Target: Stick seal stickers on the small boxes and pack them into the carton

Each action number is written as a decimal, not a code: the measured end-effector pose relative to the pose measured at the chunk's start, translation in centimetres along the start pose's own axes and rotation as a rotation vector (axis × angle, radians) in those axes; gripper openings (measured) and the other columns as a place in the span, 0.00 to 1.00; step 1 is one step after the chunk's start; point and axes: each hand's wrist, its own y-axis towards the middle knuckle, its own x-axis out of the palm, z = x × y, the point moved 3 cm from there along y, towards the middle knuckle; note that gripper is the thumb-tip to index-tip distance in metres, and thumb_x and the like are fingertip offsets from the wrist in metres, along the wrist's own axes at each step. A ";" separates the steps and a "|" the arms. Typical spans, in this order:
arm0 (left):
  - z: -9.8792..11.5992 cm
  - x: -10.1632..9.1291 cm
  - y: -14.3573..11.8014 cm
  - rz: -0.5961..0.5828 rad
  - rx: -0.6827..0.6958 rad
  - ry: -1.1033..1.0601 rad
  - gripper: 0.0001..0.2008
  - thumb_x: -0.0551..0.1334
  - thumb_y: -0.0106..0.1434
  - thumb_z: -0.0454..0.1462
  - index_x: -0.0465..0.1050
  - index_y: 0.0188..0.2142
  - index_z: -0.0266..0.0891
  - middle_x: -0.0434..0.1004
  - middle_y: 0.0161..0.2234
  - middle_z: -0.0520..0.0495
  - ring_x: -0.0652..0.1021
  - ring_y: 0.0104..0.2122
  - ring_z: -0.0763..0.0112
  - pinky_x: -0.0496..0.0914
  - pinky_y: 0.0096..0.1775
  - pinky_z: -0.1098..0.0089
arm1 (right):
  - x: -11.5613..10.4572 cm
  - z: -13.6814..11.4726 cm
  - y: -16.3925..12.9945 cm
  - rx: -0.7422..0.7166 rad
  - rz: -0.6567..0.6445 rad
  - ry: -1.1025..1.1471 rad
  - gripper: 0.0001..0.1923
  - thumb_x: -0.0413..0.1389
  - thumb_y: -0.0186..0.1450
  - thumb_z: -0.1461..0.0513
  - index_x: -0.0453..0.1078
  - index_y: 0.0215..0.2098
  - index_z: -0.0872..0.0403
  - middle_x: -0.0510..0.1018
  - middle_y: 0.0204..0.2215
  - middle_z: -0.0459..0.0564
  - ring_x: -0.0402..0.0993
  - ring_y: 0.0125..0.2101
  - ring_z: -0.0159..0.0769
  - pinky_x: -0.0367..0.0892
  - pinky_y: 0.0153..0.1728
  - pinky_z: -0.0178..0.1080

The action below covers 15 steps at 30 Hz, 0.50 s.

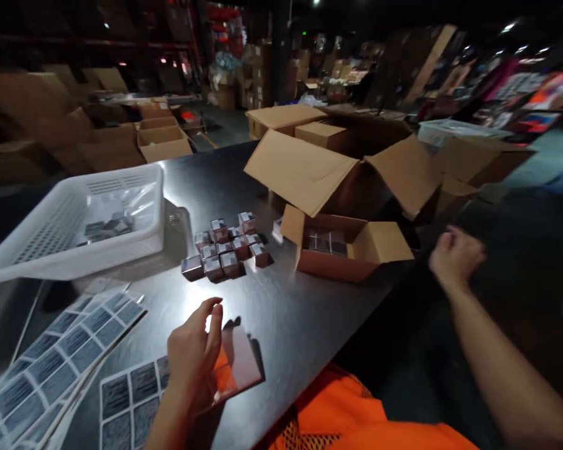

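My left hand [194, 344] hovers over the near part of the metal table, thumb and forefinger bent together in a pinch. Whatever lies between the tips is too small to make out. Beneath it is a sheet of printed labels [143, 381], with an orange and pale patch [239, 359] at its right end. My right hand [457, 256] is out beyond the table's right edge, fingers curled in and slightly blurred; its contents are hidden. A cluster of small shiny boxes [225, 250] stands mid-table. Similar boxes sit inside a small open carton [338, 265].
A white plastic basket [162, 212] holding a few small boxes stands at the left. More label sheets [70, 344] lie at the front left. Large open cartons [304, 165] occupy the table's far right. Stacked cardboard boxes [28, 112] fill the background.
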 end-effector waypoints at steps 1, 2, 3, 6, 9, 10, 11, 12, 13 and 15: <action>0.0 0.2 -0.1 0.004 0.003 0.009 0.17 0.52 0.74 0.46 0.78 0.46 0.47 0.86 0.35 0.51 0.80 0.25 0.68 0.66 0.36 0.67 | 0.8 0.7 -0.1 -0.003 -0.086 -0.021 0.20 0.46 0.70 0.53 0.73 0.49 0.51 0.72 0.53 0.72 0.65 0.58 0.67 0.61 0.56 0.68; 0.0 0.4 -0.2 0.011 0.003 0.018 0.17 0.51 0.74 0.46 0.78 0.46 0.47 0.86 0.34 0.51 0.80 0.26 0.66 0.65 0.36 0.67 | 1.5 1.2 -0.2 -0.009 -0.154 -0.035 0.16 0.49 0.68 0.52 0.75 0.43 0.50 0.73 0.52 0.69 0.66 0.57 0.66 0.63 0.54 0.67; 0.0 0.6 -0.3 0.018 0.004 0.022 0.17 0.51 0.74 0.46 0.78 0.46 0.47 0.86 0.35 0.50 0.81 0.28 0.65 0.65 0.36 0.67 | 2.2 1.5 -0.4 -0.015 -0.212 -0.046 0.14 0.52 0.67 0.51 0.74 0.37 0.49 0.74 0.51 0.67 0.66 0.55 0.65 0.64 0.52 0.67; 0.2 0.7 -0.3 0.031 0.019 0.026 0.16 0.51 0.74 0.45 0.77 0.45 0.46 0.87 0.36 0.49 0.82 0.30 0.65 0.65 0.36 0.67 | 3.5 1.6 -0.8 -0.013 -0.297 -0.075 0.15 0.54 0.65 0.49 0.73 0.32 0.50 0.73 0.55 0.67 0.63 0.57 0.68 0.61 0.52 0.71; 0.2 0.7 -0.2 0.025 -0.003 0.039 0.15 0.52 0.74 0.44 0.77 0.45 0.47 0.86 0.36 0.51 0.79 0.26 0.68 0.64 0.35 0.68 | 3.4 1.5 -0.9 -0.015 -0.283 -0.094 0.20 0.53 0.67 0.48 0.73 0.45 0.53 0.63 0.65 0.72 0.56 0.63 0.72 0.57 0.56 0.71; 0.2 0.7 -0.2 0.018 -0.017 0.045 0.15 0.52 0.73 0.44 0.77 0.44 0.47 0.86 0.35 0.52 0.78 0.25 0.69 0.63 0.35 0.68 | 3.3 1.5 -1.0 -0.021 -0.276 -0.098 0.23 0.54 0.66 0.48 0.71 0.51 0.55 0.60 0.66 0.73 0.55 0.64 0.72 0.57 0.58 0.69; 0.1 0.7 -0.1 0.009 -0.027 0.047 0.15 0.52 0.73 0.44 0.77 0.44 0.48 0.86 0.35 0.52 0.78 0.25 0.69 0.63 0.35 0.68 | 3.1 1.5 -1.1 -0.027 -0.272 -0.103 0.27 0.56 0.66 0.48 0.68 0.55 0.56 0.58 0.67 0.75 0.55 0.64 0.72 0.58 0.59 0.67; 0.1 0.7 -0.1 0.002 -0.032 0.046 0.14 0.52 0.73 0.44 0.77 0.44 0.48 0.86 0.35 0.52 0.79 0.26 0.68 0.64 0.35 0.68 | 3.0 1.6 -1.3 -0.033 -0.275 -0.109 0.29 0.58 0.65 0.48 0.66 0.58 0.57 0.57 0.67 0.77 0.56 0.64 0.72 0.58 0.59 0.65; 0.1 0.8 -0.2 -0.007 -0.030 0.041 0.14 0.52 0.73 0.44 0.77 0.44 0.48 0.86 0.35 0.52 0.79 0.27 0.67 0.64 0.35 0.68 | 2.9 1.7 -1.4 -0.043 -0.286 -0.115 0.31 0.60 0.63 0.49 0.66 0.58 0.57 0.58 0.67 0.77 0.57 0.63 0.71 0.59 0.60 0.63; 0.0 0.9 -0.2 -0.022 -0.016 0.025 0.15 0.52 0.73 0.45 0.77 0.44 0.48 0.86 0.34 0.52 0.79 0.25 0.67 0.65 0.35 0.68 | 3.0 1.9 -1.8 -0.057 -0.304 -0.130 0.29 0.62 0.61 0.51 0.68 0.56 0.56 0.60 0.66 0.75 0.58 0.63 0.71 0.60 0.60 0.63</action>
